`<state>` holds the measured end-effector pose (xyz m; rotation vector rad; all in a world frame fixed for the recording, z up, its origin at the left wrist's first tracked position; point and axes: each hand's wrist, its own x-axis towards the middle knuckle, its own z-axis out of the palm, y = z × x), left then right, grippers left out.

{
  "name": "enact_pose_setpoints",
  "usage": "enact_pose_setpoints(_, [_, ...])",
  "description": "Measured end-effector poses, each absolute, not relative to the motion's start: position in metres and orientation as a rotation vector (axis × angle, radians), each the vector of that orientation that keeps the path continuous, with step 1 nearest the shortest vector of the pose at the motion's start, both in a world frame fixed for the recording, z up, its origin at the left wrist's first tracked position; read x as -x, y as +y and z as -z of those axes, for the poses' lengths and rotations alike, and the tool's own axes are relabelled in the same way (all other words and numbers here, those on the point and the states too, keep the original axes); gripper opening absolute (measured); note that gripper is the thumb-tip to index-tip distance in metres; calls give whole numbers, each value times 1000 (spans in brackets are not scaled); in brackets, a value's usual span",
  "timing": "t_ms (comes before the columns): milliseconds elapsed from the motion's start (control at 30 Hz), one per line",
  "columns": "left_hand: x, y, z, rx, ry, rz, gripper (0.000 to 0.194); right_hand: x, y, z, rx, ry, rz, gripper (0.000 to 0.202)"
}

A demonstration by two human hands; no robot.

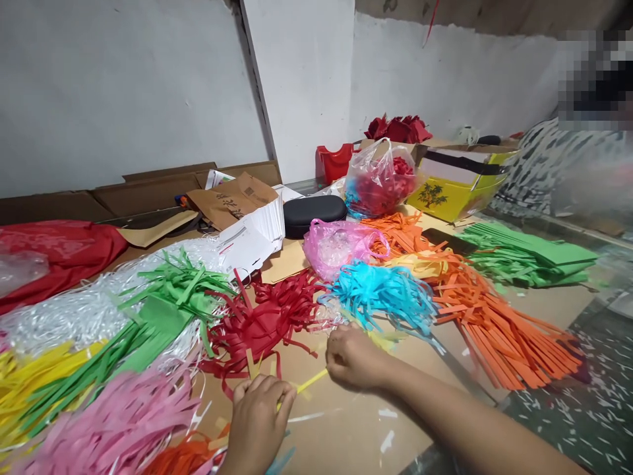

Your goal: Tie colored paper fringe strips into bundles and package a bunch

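Evidently narrow, flat and plain bright yellow, the strip [312, 382] runs straight on a slant over the brown cardboard [356, 425], its middle bare between the two hands. Fingers of the left hand [261, 412] curled closed on its lower end, thumb pressed in; fingers of the right hand [355, 356] bunched tight on the upper end, near the blue fringed bundle [380, 290]

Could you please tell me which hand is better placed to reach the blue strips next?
Probably the right hand: it is nearer the blue strips than the left hand, though both seem to hold the yellow strip between them.
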<state>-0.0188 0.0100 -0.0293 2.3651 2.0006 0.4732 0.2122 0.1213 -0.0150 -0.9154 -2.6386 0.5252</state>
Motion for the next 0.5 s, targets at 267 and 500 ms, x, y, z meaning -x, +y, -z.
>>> enact_pose_setpoints(267, [0, 13, 17, -2638, 1831, -462, 20, -211, 110, 11, 585, -2731, -159, 21])
enact_pose_setpoints(500, [-9, 23, 27, -2813, 1791, -466, 18, -205, 110, 27, 558, -2715, 122, 21])
